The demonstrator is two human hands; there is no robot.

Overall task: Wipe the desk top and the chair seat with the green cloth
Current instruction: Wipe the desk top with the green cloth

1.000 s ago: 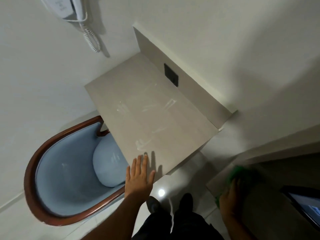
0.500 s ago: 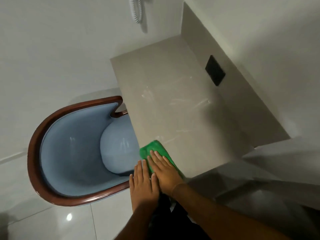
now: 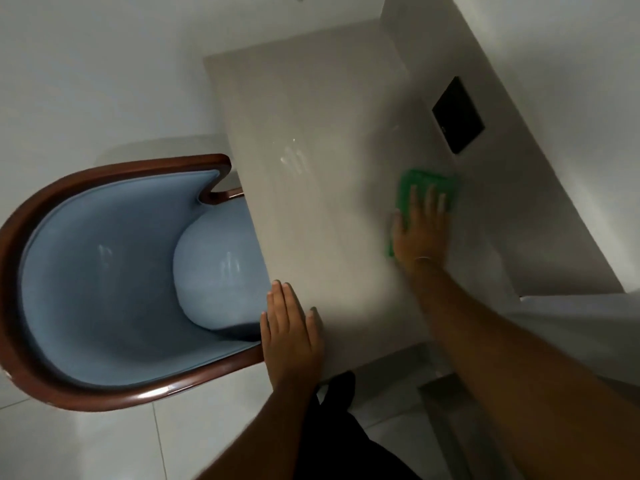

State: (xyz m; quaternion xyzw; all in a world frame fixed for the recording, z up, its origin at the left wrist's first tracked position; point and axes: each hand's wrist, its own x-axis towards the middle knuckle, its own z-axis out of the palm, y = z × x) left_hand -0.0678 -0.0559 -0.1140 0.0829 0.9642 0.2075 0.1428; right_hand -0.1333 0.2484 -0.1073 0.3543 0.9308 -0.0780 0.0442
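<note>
Right hand [image 3: 420, 230] flat and spread on the green cloth [image 3: 426, 188], pressing it onto the beige desk top [image 3: 311, 188] near the back panel, just below a black wall plate [image 3: 458, 116]. Left hand [image 3: 292, 336] laid flat, fingers together, on the desk's front left corner, holding nothing. Blue upholstered chair [image 3: 104, 271] with a dark wooden rim tucked partly under the desk's left edge, its rounded seat cushion [image 3: 218, 268] half hidden beneath the top. White tiled floor [image 3: 86, 445] below.
</note>
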